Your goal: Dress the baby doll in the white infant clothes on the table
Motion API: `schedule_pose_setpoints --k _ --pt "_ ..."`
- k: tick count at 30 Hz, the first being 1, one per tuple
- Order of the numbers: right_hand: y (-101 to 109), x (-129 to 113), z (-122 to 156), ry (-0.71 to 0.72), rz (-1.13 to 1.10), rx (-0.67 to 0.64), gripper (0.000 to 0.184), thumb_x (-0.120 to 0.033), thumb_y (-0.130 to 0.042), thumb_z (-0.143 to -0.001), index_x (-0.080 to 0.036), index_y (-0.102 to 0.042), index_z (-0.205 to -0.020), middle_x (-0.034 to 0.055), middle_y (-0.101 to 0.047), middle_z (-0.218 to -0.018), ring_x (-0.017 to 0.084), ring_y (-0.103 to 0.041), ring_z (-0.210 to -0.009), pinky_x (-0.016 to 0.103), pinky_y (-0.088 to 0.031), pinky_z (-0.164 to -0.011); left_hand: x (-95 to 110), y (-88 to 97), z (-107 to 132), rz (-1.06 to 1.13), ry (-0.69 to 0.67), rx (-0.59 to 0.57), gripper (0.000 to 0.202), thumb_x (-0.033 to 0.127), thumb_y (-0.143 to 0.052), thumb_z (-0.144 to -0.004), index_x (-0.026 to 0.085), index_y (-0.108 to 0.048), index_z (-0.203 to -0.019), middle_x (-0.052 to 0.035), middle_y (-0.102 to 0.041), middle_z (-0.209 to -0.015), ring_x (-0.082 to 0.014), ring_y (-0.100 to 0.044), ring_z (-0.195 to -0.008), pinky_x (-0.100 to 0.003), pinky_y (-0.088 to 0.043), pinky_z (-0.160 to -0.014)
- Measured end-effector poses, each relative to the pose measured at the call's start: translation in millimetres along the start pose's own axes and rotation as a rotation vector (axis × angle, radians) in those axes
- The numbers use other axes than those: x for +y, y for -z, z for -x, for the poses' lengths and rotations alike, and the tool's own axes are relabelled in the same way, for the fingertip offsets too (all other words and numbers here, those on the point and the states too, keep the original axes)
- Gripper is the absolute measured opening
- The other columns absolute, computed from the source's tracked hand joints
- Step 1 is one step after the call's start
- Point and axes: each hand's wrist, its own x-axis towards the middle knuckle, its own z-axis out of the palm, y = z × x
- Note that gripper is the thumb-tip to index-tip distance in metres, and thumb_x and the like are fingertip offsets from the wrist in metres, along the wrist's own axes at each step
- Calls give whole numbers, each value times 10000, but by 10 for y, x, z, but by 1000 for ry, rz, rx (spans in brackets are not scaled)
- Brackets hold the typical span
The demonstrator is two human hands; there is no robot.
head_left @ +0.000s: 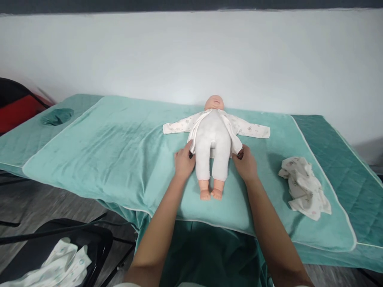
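Note:
A baby doll (213, 129) lies on its back, head toward the wall, with a white cloth body and bare plastic feet. It wears a white patterned baby shirt (251, 130), open down the front, both sleeves stretched out sideways. My left hand (184, 160) pinches the shirt's lower hem beside the doll's left-of-view hip. On the opposite side my right hand (245, 162) grips the other hem corner between thumb and fingers. A dark bit shows at each fingertip; I cannot make out what it is.
The doll rests on a green padded bed (119, 159) against a white wall. At right lies a crumpled patterned baby garment (305, 187). A black chair (98, 243) at lower left holds another patterned cloth (64, 265). Something red and black (18, 109) stands far left.

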Motion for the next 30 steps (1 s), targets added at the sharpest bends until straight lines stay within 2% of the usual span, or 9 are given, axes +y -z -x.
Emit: schedule_pose_setpoints --k 6,11,15,20,22,25,28,30 --pt "35 26 55 -38 -84 43 534 -352 -566 -796 -174 -549 -1299 14 -616 -855 223 -577 -753 357 -451 -700 -27 13 45 210 -39 47 602 131 -577 -810 231 -606 -1403 -23 -712 -870 -204 -627 -755 -380 -509 -880" --pt "61 83 159 -4 -89 57 552 -358 -560 -822 -155 -535 -1336 41 -650 -887 238 -603 -784 376 -474 -723 11 24 56 154 -26 52 514 172 -560 -834 216 -637 -1340 -39 -729 -908 -199 -628 -768 -369 -514 -855" --pt "117 182 328 29 -84 86 575 -356 -534 -844 -138 -508 -1375 61 -681 -948 229 -612 -791 385 -501 -751 15 31 61 148 13 38 470 219 -569 -849 186 -642 -1311 -40 -707 -866 -203 -639 -771 -338 -510 -807" --pt "192 267 565 86 -15 98 520 -318 -498 -868 -132 -526 -1353 64 -688 -921 235 -632 -808 414 -526 -814 0 35 83 139 21 55 456 239 -582 -849 188 -636 -1298 -33 -689 -837 -206 -637 -765 -327 -497 -775" --pt "233 286 692 122 -13 94 474 -310 -497 -882 -143 -549 -1323 82 -697 -965 247 -654 -877 435 -534 -878 -12 33 99 149 16 58 459 237 -565 -858 182 -619 -1311 -35 -686 -844 -210 -640 -772 -326 -494 -767" --pt "348 343 941 201 24 135 413 -286 -503 -897 -149 -593 -1276 148 -684 -1154 280 -642 -1093 467 -518 -1001 -33 36 129 169 -1 65 457 246 -551 -873 172 -601 -1321 -39 -681 -849 -217 -643 -789 -332 -489 -774" --pt "559 461 1145 259 196 205 408 -256 -510 -912 -156 -610 -1294 195 -622 -1339 314 -548 -1287 514 -455 -1109 -45 42 153 195 -35 87 424 253 -540 -882 170 -610 -1292 -39 -671 -844 -220 -635 -809 -338 -488 -803" --pt "749 557 1174 248 377 247 422 -253 -519 -921 -157 -613 -1321 214 -565 -1444 349 -458 -1396 570 -384 -1162 -45 44 163 214 -50 113 393 239 -525 -881 172 -624 -1255 -37 -661 -839 -220 -630 -820 -344 -490 -832"
